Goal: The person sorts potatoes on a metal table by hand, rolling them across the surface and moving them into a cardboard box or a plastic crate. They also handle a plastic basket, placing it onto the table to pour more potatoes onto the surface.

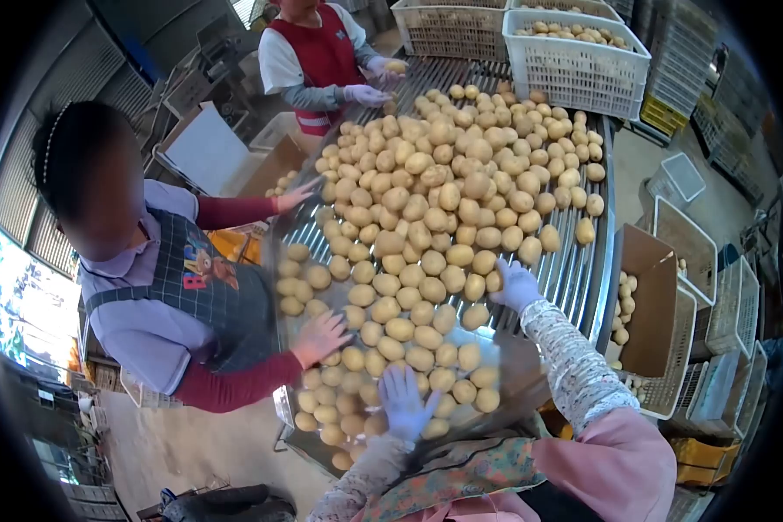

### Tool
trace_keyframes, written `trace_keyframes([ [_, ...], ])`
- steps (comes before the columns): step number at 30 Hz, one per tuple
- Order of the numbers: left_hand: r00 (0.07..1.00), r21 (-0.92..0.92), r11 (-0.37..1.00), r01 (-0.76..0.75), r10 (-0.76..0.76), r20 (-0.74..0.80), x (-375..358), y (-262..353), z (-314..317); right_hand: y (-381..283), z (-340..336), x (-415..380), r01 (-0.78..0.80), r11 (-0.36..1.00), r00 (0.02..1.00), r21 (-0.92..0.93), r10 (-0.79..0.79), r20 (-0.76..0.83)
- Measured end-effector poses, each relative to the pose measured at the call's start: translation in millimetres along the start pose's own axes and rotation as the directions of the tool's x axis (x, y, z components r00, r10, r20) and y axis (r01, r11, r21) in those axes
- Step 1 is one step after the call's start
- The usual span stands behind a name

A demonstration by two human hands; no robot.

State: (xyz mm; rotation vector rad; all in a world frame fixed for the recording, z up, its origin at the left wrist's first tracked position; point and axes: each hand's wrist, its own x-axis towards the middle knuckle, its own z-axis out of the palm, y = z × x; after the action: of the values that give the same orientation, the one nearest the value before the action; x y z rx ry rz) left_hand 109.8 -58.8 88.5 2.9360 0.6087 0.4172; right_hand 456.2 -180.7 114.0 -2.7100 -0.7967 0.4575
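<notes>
Many round, yellowish-brown potatoes cover a metal roller table. My left hand, in a pale lavender glove, lies with fingers spread on the potatoes near the table's front end. Further up on the right, my right hand, gloved the same way, rests against potatoes at the right side of the pile, its fingers apart. Neither hand is wrapped around a potato.
A co-worker in a checked apron reaches over the left edge with both hands. Another person in a red vest stands beyond. White crates stand at the far end; a cardboard box is at the right.
</notes>
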Motion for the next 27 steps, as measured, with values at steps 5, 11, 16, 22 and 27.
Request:
trace_keyframes([
  [5, 0.995, -0.081, 0.997, -0.005, 0.012, 0.094, -6, -7, -7, 19, 20, -60, 0.174, 0.953, 0.985, 0.247, -0.166, -0.05],
  [11, 0.996, 0.106, 0.99, -0.091, 0.092, -0.003, 2, -60, -45, 113, -62, -228, -0.238, 0.565, 0.954, 0.79, -0.015, 0.298],
  [16, 0.973, 0.108, 0.973, 0.204, -0.214, 0.082, 17, -44, 15, 207, -50, -337, -0.409, 0.853, 0.71, 0.324, 0.075, 0.7],
  [22, 0.987, -0.069, 0.992, -0.109, 0.116, 0.11, 20, 17, 21, 98, -50, -223, -0.005, 0.938, 0.987, 0.347, 0.06, -0.147],
  [27, 0.884, -0.301, 0.895, -0.329, 0.404, 0.235, -13, -20, -16, 22, -34, -121, 0.418, 0.892, 0.908, 0.173, -0.409, -0.089],
])
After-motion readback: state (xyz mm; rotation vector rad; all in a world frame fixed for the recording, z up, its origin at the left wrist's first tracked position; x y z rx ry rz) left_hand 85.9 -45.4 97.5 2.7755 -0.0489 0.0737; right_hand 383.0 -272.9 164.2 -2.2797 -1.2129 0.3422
